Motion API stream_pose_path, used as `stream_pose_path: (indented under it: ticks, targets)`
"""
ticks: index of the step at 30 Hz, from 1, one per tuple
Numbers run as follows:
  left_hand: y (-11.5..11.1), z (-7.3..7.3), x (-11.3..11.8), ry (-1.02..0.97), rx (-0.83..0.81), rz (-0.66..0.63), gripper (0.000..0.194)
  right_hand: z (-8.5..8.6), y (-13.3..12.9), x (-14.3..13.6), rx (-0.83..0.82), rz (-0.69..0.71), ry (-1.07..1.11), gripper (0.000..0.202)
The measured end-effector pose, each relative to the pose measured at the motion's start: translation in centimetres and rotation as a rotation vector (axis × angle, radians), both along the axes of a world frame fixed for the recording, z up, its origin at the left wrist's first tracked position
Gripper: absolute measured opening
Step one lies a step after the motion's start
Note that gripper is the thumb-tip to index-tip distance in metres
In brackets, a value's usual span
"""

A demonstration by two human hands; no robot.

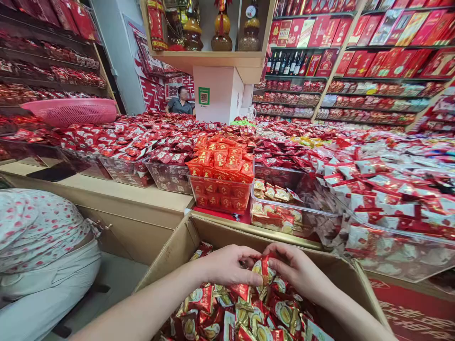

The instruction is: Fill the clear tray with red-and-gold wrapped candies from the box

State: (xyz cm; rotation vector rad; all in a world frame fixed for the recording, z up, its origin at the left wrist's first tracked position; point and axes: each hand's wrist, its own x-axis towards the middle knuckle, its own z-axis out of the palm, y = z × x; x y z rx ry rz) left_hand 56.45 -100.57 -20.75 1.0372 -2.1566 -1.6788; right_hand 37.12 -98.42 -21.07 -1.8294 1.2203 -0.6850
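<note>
Over an open cardboard box (167, 253), my left hand (227, 266) and my right hand (302, 272) meet at one red-and-gold wrapped candy (262, 269). My left thumb and fingers pinch its left side, while the right fingers close on its other side. Many similar wrapped candies (206, 298) with a yellow oval picture fill the box below. Just beyond the box stands a clear bin (277, 215) partly filled with gold-and-red packets. To its left, another clear bin (220, 194) is heaped with bright red packets.
Candy-filled clear bins line the counter (142, 196). A heaped bin (398, 246) stands at right, and a pink basket (71, 111) at far left. One person in a dotted top (39, 232) bends at left; another person (179, 104) is farther back. Stocked shelves (334, 47) cover the walls.
</note>
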Motion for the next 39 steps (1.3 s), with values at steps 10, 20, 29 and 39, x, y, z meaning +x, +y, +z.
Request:
stream_pose_path:
  ticks: [10,20,29,39]
  targets:
    - [0.7,0.6,-0.8,0.285,0.081,0.042,0.063,0.0,0.2,0.0,0.055,-0.139,-0.246,0.010]
    - [0.2,0.7,-1.4,0.522,0.231,0.272,0.037,0.3,0.3,0.4,0.235,-0.351,-0.540,0.018]
    - [0.8,1.3,-1.2,0.313,0.082,0.278,0.036,0.0,0.1,0.2,0.079,-0.216,-0.363,0.029]
    - [1.4,1.1,-2.0,0.497,0.358,0.324,0.040,1.0,1.0,1.1,0.165,-0.282,-0.667,0.025]
